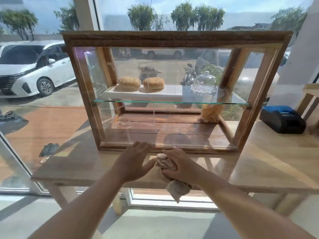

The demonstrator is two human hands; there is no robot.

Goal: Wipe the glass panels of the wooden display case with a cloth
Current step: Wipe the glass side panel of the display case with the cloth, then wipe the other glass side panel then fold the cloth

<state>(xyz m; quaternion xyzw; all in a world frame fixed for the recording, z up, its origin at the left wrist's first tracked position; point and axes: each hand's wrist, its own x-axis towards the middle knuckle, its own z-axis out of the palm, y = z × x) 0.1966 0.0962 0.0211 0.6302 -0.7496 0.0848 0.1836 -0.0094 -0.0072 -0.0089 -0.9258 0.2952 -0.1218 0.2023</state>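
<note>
The wooden display case (176, 38) stands on a light wooden counter (269, 163) before a big window. Its front glass panel (172, 125) faces me, and a glass shelf (155, 101) crosses the middle. My right hand (181, 165) grips a bunched beige cloth (165, 163) on the counter just below the case's bottom frame, and one end of the cloth hangs over the counter edge. My left hand (136, 160) lies flat with fingers spread, its fingertips near the bottom frame and its thumb touching the cloth.
Two seeded buns (129, 82) on a white board and a glass dome (204, 83) sit on the shelf. A bag of snacks (209, 112) stands on the case floor. A black and blue receipt printer (283, 119) rests at the right.
</note>
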